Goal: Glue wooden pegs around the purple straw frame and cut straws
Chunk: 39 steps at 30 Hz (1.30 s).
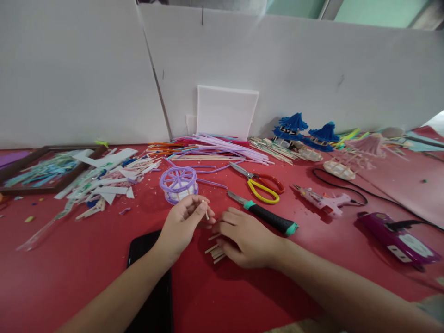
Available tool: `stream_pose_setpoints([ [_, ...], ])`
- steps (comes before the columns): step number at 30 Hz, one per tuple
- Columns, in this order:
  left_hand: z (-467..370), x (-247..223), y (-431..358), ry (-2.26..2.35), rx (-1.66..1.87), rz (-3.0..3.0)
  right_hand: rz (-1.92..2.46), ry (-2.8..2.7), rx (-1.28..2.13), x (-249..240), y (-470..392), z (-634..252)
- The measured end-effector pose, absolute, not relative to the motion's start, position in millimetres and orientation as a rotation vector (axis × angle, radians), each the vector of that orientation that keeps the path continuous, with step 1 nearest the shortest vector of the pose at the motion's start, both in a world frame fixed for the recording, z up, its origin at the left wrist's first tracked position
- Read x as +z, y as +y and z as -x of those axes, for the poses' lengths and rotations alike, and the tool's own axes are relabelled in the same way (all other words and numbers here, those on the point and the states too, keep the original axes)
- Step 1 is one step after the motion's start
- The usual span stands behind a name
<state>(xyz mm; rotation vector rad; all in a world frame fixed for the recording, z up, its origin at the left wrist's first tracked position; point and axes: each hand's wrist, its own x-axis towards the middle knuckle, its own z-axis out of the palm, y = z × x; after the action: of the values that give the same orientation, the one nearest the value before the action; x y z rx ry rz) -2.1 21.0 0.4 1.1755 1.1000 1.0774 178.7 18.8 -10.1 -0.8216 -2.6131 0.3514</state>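
Note:
My left hand [183, 222] pinches a short wooden stick [207, 213] between thumb and fingers, holding it up off the table. Close beside it, my right hand [246, 238] rests low with curled fingers over several short wooden sticks [216, 253]. One stick pokes out between its thumb and forefinger; the fingertips are partly hidden. Just behind my left hand stands a small round frame of purple pipe cleaners [178, 180] with thin upright sticks and a white inside. A black phone [147, 243] lies partly under my left forearm.
Behind my right hand lie a utility knife [270, 218] and yellow-and-red-handled scissors [258, 181]. A pink glue gun [322, 200] and purple power strip [398, 239] with a cord are at right. Pipe cleaners [222, 149], paper scraps [107, 178] and blue-roofed models [289, 127] line the back.

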Motion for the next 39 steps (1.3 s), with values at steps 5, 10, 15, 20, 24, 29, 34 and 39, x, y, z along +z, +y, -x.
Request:
stream_pose_setpoints([
  [5, 4, -3, 22, 1.13, 1.1, -1.114, 0.685, -2.598, 0.507, -11, 15, -177],
  [10, 5, -6, 24, 1.183, 1.107, -1.163, 0.788, -2.522, 0.417, -4, 22, -193],
  [15, 5, -5, 21, 1.287, 1.124, -1.329, 1.553, -2.432, 0.101, 6, 39, -224],
  [20, 5, -3, 16, 1.358, 1.111, -1.745, 1.589, -2.529, 0.27, 5, 41, -225],
  [24, 7, -3, 12, 1.313, 1.047, -1.951, 1.341, -2.181, 0.282, 3, 32, -210],
  [29, 9, -3, 9, 1.194, 1.058, -2.087, 0.993, -2.134, 0.558, 7, 13, -192],
  [34, 10, 1, 6, 0.907, 0.987, -2.195, 0.942, -2.277, 0.563, 6, 4, -184],
  [39, 10, 3, 4, 0.939, 0.949, -2.23, 0.991, -2.328, 0.507, 2, 7, -185],
])
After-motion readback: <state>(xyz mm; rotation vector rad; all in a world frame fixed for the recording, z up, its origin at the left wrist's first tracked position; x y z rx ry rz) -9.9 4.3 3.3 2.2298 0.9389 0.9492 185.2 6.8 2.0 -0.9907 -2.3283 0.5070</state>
